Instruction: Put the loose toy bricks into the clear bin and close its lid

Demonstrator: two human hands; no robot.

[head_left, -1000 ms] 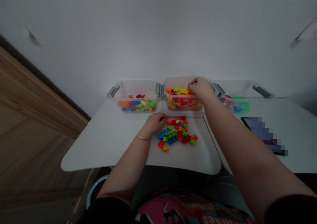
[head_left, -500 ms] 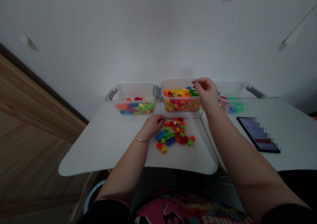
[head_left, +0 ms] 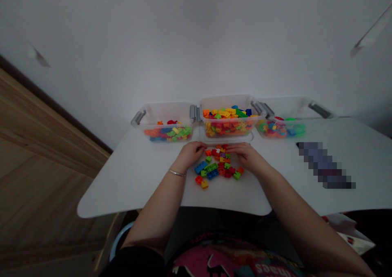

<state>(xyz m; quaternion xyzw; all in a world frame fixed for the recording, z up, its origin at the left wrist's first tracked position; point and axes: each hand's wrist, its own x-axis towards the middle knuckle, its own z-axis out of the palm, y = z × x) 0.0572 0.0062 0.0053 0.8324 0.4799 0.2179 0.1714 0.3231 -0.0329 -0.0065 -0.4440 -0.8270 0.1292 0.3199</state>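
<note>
Loose toy building bricks in several colours lie in a pile on the table, among them a blue brick (head_left: 212, 174), a green brick (head_left: 211, 167) and a yellow brick (head_left: 204, 184). At the pile's upper left rests my left hand (head_left: 192, 153), its fingers loosely bent, with nothing visible in it. My right hand (head_left: 246, 156) is at the upper right, fingers stretched over the red and orange bricks (head_left: 225, 160) at that end. Whether its fingertips touch them is hard to make out.
Behind the pile stand three clear bins: a left bin (head_left: 167, 115) and a middle bin (head_left: 229, 101) of bricks, and a right bin (head_left: 294, 107) of colourful plastic pieces. A pixelated tablet-like device (head_left: 324, 164) lies right on the white table (head_left: 137, 179). A wall rises behind.
My right hand has come down from above the middle bin to the brick pile, and its fingers have straightened. My left hand has stayed beside the pile. The view has shifted slightly.
</note>
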